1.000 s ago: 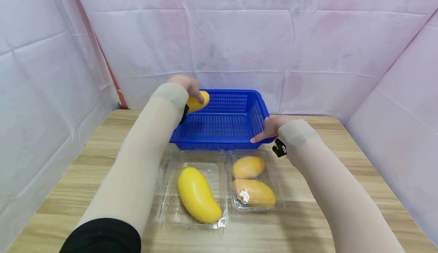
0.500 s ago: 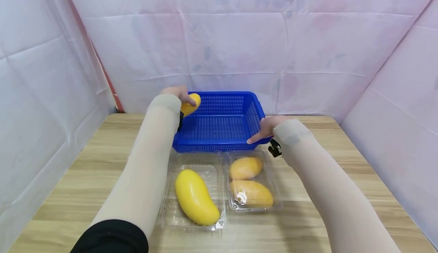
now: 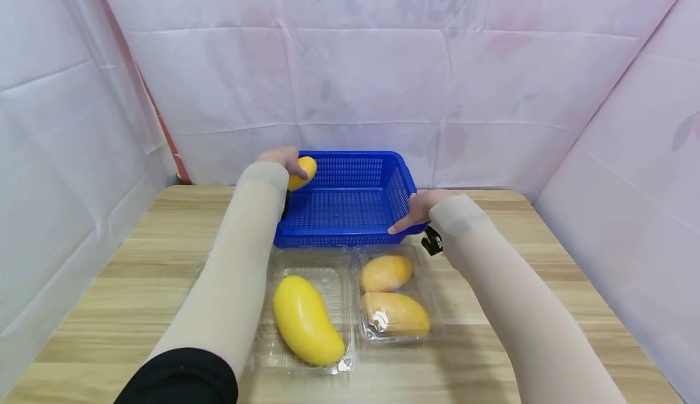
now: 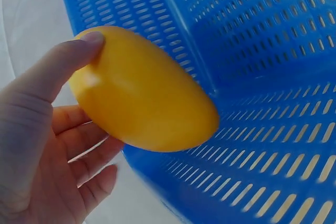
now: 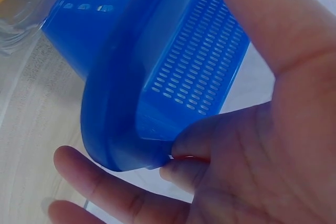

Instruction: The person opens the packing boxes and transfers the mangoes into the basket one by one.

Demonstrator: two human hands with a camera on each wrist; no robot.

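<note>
In the head view my left hand (image 3: 281, 158) holds a yellow mango (image 3: 303, 173) at the left wall of a blue plastic basket (image 3: 339, 239). The left wrist view shows the thumb over the top of the mango (image 4: 142, 93) and the fingers behind it, with its free end pointing into the basket. At the basket's right front corner, my right hand (image 3: 418, 209) grips the rim, thumb on top. Seen from the right wrist, several fingers (image 5: 136, 203) lie outside the rounded blue corner (image 5: 107, 129).
In front of the basket, an opened clear plastic box (image 3: 284, 358) holds one large yellow mango (image 3: 307, 322). Beside it a clear box (image 3: 432, 331) holds two orange-yellow mangoes (image 3: 396, 314). All stand on a wooden table (image 3: 131, 258) before a pale cloth backdrop (image 3: 361, 76).
My left hand has shifted slightly left with the mango, staying by the basket's left wall. The right hand keeps its hold on the rim. The whole head view has drifted a little.
</note>
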